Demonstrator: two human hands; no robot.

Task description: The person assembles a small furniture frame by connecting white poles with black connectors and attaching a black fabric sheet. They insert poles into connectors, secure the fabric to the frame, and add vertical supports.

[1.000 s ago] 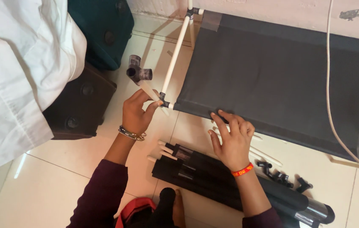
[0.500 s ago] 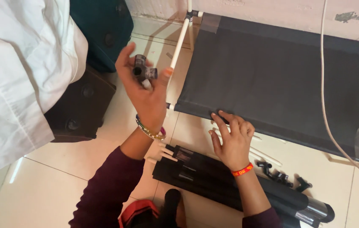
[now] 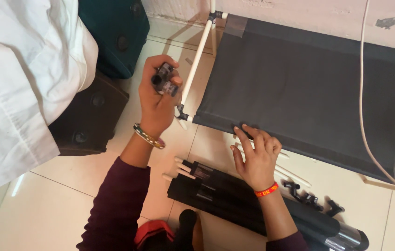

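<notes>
left hand (image 3: 156, 104) is up over the tiled floor (image 3: 67, 186), fingers wrapped around a small dark connector piece (image 3: 164, 79), just left of the white tube (image 3: 196, 60). right hand (image 3: 257, 155) lies flat, fingers spread, pressing the near edge of the dark fabric panel (image 3: 309, 93). a black bundle of parts (image 3: 225, 195) sits nearer, beneath that wrist.

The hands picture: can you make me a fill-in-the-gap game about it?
1. The left hand holds a small dark ____ connector.
2. The right hand presses flat on the edge of the dark grey ____ panel.
3. The rod along the panel's side is coloured ____.
4. The band on the right wrist is coloured ____.

Missing words: plastic; fabric; white; orange
</notes>
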